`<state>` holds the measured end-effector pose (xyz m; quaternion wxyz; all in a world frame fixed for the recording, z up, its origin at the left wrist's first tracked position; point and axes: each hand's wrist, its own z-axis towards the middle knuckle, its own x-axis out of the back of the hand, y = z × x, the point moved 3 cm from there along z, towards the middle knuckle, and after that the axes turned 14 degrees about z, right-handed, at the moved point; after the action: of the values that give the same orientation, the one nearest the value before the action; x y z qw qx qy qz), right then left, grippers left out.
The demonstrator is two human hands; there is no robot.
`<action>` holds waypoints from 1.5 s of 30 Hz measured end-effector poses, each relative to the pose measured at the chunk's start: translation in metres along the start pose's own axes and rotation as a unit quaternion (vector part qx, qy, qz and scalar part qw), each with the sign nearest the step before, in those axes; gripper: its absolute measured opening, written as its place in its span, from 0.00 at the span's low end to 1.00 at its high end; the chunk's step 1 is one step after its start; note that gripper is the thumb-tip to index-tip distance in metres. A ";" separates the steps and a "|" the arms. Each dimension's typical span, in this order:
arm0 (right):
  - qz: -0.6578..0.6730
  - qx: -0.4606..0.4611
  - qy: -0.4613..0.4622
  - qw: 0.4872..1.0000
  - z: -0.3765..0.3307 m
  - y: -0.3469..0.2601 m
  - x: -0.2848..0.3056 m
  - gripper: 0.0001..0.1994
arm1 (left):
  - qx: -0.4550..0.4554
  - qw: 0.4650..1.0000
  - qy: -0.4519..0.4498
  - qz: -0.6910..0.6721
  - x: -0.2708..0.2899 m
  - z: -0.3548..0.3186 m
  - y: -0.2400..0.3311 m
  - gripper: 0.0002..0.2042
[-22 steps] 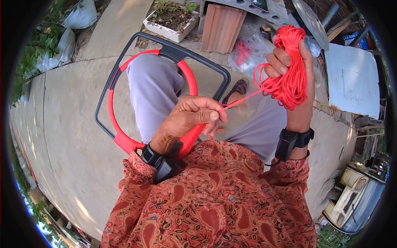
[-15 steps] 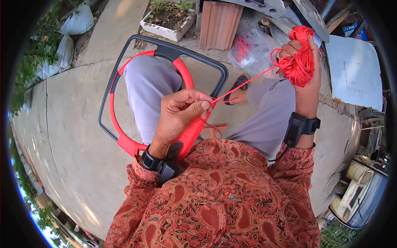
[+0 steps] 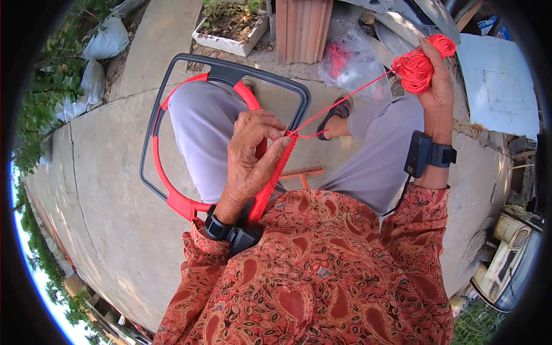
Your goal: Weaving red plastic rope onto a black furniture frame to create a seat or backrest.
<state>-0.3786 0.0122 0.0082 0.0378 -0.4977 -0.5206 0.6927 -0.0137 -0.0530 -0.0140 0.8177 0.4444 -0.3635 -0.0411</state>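
Our left hand (image 3: 253, 152) pinched the cord (image 3: 345, 100) at the red hoop (image 3: 172, 198); our right hand (image 3: 437, 75) gripped the cord bundle (image 3: 417, 63), raised.

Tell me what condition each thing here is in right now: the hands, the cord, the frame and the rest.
Left hand: fingers pinched on the red cord at the frame.
Right hand: raised, closed around the cord bundle.
Red cord: stretched taut between the hands.
Cord bundle: loosely wound.
Red and grey frame: resting across the lap, tilted.
Planter box: filled with soil.
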 end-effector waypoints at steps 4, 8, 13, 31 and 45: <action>-0.063 0.045 0.040 0.996 0.003 0.002 0.024 0.12 | -0.012 1.000 -0.013 0.013 -0.003 -0.002 -0.003 0.06; -0.151 0.071 0.081 0.983 -0.006 0.005 0.021 0.15 | 0.006 1.000 -0.020 0.013 -0.004 -0.002 -0.006 0.05; -0.282 0.001 -0.014 0.959 -0.044 0.021 -0.009 0.18 | 0.024 0.996 -0.036 0.076 -0.006 -0.003 -0.002 0.04; -0.114 -0.261 -0.189 0.940 -0.141 0.114 -0.073 0.17 | 0.069 0.996 0.003 0.058 0.018 -0.001 0.018 0.04; -0.113 -0.209 -0.237 0.942 -0.160 0.139 -0.089 0.12 | 0.130 0.991 -0.006 -0.042 0.035 -0.009 0.008 0.03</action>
<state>-0.1525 0.0069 -0.0335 -0.1133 -0.2537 -0.7002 0.6577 0.0157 -0.0553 0.0090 0.7483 0.5617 -0.3516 -0.0302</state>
